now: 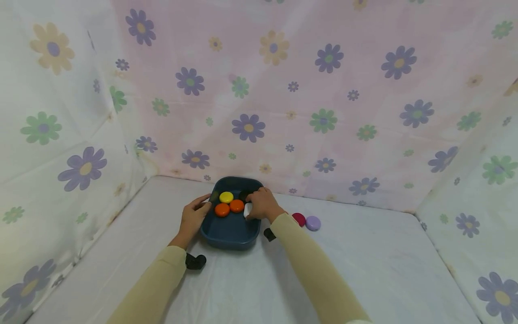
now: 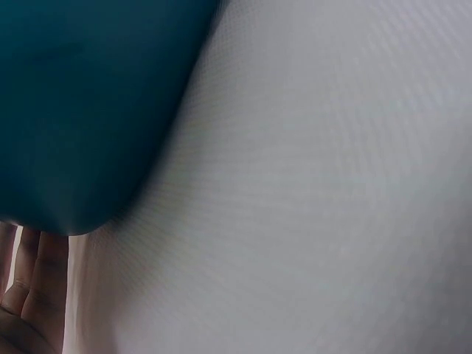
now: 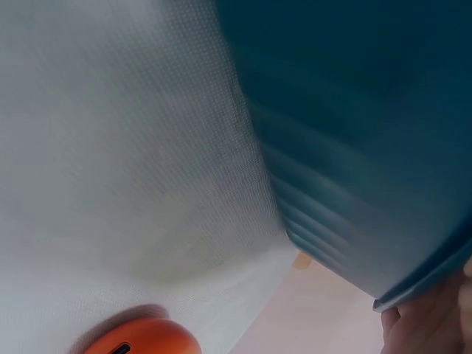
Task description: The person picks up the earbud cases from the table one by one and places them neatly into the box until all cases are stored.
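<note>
A dark blue tray (image 1: 228, 237) stands at the back of the cloth-covered table. Inside it lie a yellow disc (image 1: 226, 197), two orange discs (image 1: 222, 209) and a dark round piece (image 1: 244, 195). My left hand (image 1: 193, 219) touches the tray's left side, its straight fingers (image 2: 49, 284) against the outer wall. Reaching over the right rim, my right hand (image 1: 264, 204) pinches a white disc (image 1: 248, 210) inside the tray. Most of that disc is hidden by the hand.
Right of the tray, a red disc (image 1: 299, 219) and a lilac disc (image 1: 313, 223) lie on the white cloth (image 1: 364, 261). An orange piece (image 3: 146, 338) lies near the tray in the right wrist view. Flowered fabric (image 1: 291, 108) hangs behind and on both sides.
</note>
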`<state>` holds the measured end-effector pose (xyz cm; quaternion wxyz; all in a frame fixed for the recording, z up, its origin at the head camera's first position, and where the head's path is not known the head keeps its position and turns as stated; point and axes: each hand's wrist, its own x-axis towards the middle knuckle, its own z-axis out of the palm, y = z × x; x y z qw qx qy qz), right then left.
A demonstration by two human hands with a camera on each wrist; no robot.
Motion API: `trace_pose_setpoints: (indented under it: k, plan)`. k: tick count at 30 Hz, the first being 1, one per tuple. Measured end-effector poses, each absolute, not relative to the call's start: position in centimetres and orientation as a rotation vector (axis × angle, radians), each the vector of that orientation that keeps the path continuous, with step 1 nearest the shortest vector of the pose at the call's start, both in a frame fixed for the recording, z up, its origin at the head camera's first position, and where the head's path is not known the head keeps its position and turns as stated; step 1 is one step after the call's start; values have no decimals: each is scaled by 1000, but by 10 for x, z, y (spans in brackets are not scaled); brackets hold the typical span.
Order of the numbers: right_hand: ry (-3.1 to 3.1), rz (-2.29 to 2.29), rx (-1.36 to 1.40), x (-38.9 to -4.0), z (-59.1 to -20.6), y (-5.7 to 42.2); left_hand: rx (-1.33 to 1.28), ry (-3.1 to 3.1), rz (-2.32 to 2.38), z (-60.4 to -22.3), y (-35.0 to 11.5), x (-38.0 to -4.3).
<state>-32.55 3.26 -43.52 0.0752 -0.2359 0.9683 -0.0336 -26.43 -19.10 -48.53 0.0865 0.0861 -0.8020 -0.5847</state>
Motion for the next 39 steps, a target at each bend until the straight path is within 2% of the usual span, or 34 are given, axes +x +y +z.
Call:
trace_pose_setpoints:
  k: [39]
  plan:
    - [2837,-149,-696,-328,-436,32,249,-2374,-1746,-483,-190,-263]
